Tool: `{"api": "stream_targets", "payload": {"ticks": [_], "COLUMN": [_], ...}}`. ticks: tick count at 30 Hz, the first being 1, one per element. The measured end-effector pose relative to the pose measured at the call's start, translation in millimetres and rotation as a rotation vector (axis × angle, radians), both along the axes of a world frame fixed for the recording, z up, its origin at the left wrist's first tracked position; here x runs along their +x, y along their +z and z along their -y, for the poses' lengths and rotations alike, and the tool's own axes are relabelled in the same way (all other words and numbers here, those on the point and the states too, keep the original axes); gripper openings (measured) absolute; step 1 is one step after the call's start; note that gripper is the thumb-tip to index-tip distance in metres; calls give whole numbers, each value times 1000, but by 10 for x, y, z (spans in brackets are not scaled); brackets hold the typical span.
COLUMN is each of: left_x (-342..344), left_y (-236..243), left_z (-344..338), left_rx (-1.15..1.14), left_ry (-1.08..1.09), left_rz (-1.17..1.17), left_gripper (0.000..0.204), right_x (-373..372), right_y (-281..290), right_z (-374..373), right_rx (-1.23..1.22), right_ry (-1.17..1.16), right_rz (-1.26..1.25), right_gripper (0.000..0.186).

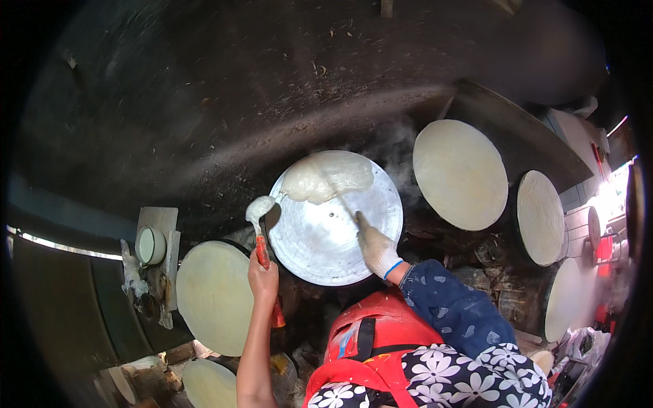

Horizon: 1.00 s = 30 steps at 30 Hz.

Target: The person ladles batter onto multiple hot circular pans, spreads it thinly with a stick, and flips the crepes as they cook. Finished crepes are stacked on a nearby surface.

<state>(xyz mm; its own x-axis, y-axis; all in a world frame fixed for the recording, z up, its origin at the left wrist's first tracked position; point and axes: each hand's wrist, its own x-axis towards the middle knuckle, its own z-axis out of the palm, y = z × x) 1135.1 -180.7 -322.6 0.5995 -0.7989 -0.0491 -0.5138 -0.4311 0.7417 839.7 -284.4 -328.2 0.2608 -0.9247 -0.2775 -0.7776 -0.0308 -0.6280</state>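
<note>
A round metal griddle (320, 248) lies in front of me, with wet pale batter (350, 171) spread over its far part. My left hand (263, 275), bare, is closed round the red handle of a ladle (260, 208). Batter coats the ladle's bowl, held beside the griddle's left rim. My right hand (377, 249), in a whitish work glove, is over the griddle's right side. Its fingers are closed on a thin stick-like spreader (343, 203) that slants up and left into the batter. The spreader's far end is blurred and hard to make out.
Round griddles covered with pale flatbread stand around me: one flatbread (460, 175) at upper right, another (541, 217) farther right, a third (213, 298) at left. A white enamel pot (151, 245) sits by wooden boards at left. A dark curved wall (204, 109) rises behind; steam drifts nearby.
</note>
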Motion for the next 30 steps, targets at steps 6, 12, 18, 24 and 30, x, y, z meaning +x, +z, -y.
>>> {"api": "stream_targets", "payload": {"ticks": [6, 12, 18, 24, 30], "left_x": [-4, -184, -286, -452, -744], "left_y": [-141, -199, -57, 35, 369], "left_z": [412, 703, 281, -606, -729], "left_rx": [-90, 18, 46, 3, 124], "left_ry": [36, -116, -131, -95, -10], "left_rz": [-114, 120, 211, 212, 140], "left_gripper": [54, 52, 62, 62, 62], "right_x": [-274, -658, -276, -712, -312], "right_y": [352, -9, 43, 348, 51], "right_z": [-192, -402, -405, -101, 781], "right_rx": [18, -51, 2, -71, -377], "right_ry": [400, 48, 310, 681, 576], "right_rz": [-49, -279, -151, -194, -24], "right_gripper": [61, 64, 63, 65, 54]}}
